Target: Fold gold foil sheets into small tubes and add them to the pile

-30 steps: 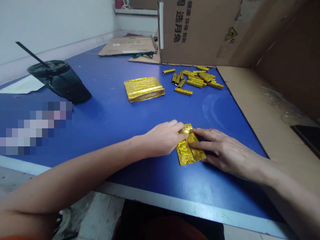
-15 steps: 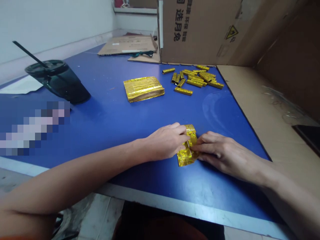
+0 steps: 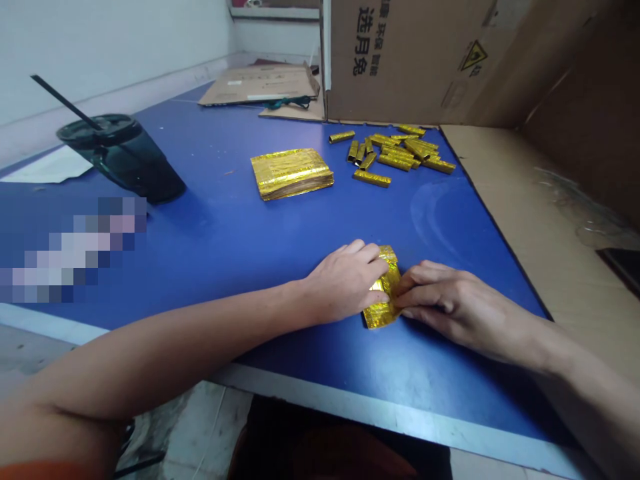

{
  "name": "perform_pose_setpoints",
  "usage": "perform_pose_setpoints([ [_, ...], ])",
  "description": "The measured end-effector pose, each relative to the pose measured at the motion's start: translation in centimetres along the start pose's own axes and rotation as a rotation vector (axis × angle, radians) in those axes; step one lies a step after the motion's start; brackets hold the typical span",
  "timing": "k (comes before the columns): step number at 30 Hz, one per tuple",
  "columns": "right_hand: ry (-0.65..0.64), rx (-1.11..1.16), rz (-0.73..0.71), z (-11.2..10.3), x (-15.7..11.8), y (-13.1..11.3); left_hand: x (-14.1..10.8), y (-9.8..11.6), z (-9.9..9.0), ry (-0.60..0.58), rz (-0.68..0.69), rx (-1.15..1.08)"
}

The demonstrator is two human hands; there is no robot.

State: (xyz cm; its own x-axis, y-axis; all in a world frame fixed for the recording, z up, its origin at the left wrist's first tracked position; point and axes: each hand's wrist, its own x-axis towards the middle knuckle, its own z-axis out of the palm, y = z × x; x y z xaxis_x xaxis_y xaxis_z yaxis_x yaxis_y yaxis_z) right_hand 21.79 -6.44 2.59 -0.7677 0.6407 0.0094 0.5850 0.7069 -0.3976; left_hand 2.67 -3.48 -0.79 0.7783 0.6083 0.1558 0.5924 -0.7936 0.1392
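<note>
A sheet of shiny gold foil paper (image 3: 381, 316), partly folded, lies on the blue table (image 3: 210, 233) between my hands. My left hand (image 3: 350, 280) presses on its left part with the fingers curled over it. On the other side my right hand (image 3: 435, 297) pinches the right edge of the sheet between thumb and fingers. Fingers hide much of the sheet's middle. Beyond the hands lies a stack of gold foil paper (image 3: 293, 173). Several small folded gold foil pieces (image 3: 400, 157) are heaped at the far right.
A dark tumbler with a straw (image 3: 130, 160) stands at the left, near a white paper (image 3: 50, 165). Flattened cardboard (image 3: 260, 83) lies at the back, beside a large cardboard box (image 3: 410, 60). More cardboard (image 3: 520, 200) covers the right side. A blurred patch hides something at the left.
The whole view has shifted slightly. My left fingers have moved further over the sheet, and its right part looks more folded in. Both hands keep contact with it.
</note>
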Motion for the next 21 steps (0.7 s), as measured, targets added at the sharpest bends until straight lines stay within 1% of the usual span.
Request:
perform_pose_setpoints([
  [5, 0.04, 0.176, 0.1, -0.15, 0.27, 0.27, 0.0, 0.0, -0.1, 0.027, 0.0, -0.007],
  [8, 0.052, 0.237, 0.132, -0.18, 0.35, 0.35, -0.1, -0.19, -0.35, -0.006, 0.054, -0.01],
  [11, 0.045, 0.242, 0.137, -0.22, 0.4, 0.38, -0.35, -0.48, -0.6, -0.034, 0.099, -0.047],
  [15, 0.047, 0.238, 0.125, -0.26, 0.5, 0.38, -0.69, -0.61, -0.65, -0.012, 0.114, -0.041],
  [18, 0.06, 0.236, 0.176, -0.21, 0.54, 0.44, -0.79, -0.49, -0.53, 0.003, 0.128, -0.003],
  [21, 0.05, 0.233, 0.254, -0.07, 0.47, 0.57, -0.79, -0.4, -0.48, -0.012, 0.115, -0.007],
])
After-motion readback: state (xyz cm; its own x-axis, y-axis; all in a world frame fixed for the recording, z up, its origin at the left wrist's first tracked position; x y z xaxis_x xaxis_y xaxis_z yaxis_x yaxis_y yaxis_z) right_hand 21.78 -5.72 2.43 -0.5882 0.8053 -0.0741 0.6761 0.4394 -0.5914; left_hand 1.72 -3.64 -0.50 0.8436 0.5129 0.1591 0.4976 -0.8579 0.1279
